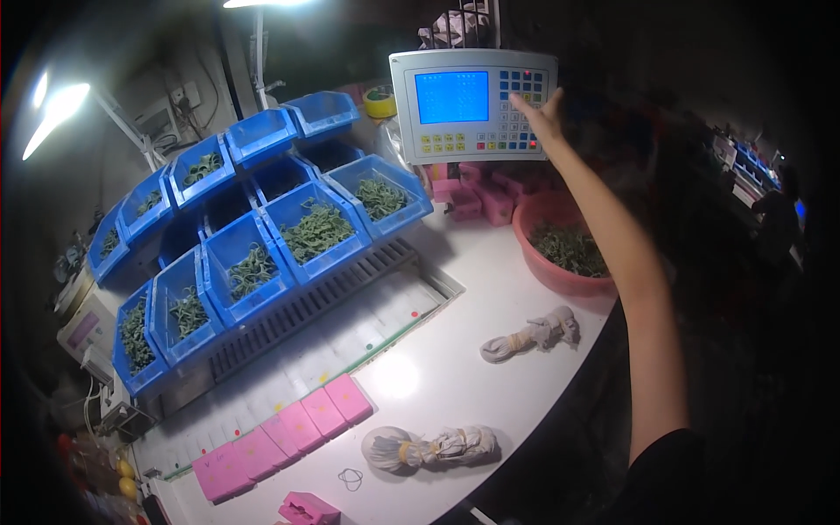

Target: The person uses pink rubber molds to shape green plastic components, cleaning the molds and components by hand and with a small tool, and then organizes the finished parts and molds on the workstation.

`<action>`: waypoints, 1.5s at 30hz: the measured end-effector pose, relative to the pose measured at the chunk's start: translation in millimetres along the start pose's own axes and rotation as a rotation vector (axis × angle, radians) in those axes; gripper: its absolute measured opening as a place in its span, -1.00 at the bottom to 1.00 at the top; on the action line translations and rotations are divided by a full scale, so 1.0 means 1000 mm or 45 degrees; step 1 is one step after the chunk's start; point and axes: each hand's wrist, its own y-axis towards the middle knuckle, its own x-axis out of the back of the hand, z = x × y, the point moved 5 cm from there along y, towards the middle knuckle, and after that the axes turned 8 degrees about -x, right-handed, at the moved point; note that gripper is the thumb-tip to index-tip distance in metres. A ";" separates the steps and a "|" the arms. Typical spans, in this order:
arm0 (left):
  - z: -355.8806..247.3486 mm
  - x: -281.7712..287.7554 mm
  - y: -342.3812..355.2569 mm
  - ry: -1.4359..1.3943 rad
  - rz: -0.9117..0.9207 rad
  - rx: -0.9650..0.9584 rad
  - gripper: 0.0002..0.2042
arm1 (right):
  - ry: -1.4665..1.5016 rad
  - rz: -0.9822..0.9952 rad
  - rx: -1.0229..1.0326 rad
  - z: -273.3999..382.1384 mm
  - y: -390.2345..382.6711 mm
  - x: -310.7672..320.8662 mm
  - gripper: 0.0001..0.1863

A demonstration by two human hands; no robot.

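Observation:
My right hand [544, 121] reaches up to the keypad side of a white control panel [479, 149] with a lit blue screen [452, 96]. One finger stretches to the keys and another digit stands apart from it; nothing is held. Whether the fingertip touches a key cannot be made out. My left hand does not show. At the bottom edge sits a pink foam block [308, 509] with a dark slot, partly cut off by the frame. A row of pink foam blocks [291, 426] lies along the front of the white table [420, 385].
Blue bins [319, 229] holding green plant cuttings stand in tiers on the left. A red basin [541, 269] of cuttings sits under my right arm. Two cloth bundles, one nearer [430, 448] and one farther [529, 335], and a rubber band [350, 479] lie on the table.

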 end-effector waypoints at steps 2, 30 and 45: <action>-0.001 -0.001 -0.001 -0.002 -0.002 -0.006 -0.86 | 0.032 0.084 0.013 0.028 -0.024 0.005 0.16; -0.006 0.005 0.004 -0.085 0.026 -0.002 -0.80 | -0.221 0.292 -0.423 -0.038 -0.036 0.047 -0.51; -0.011 0.029 -0.011 -0.122 0.027 0.054 -0.66 | 0.130 1.492 0.542 0.205 -0.433 0.008 -0.73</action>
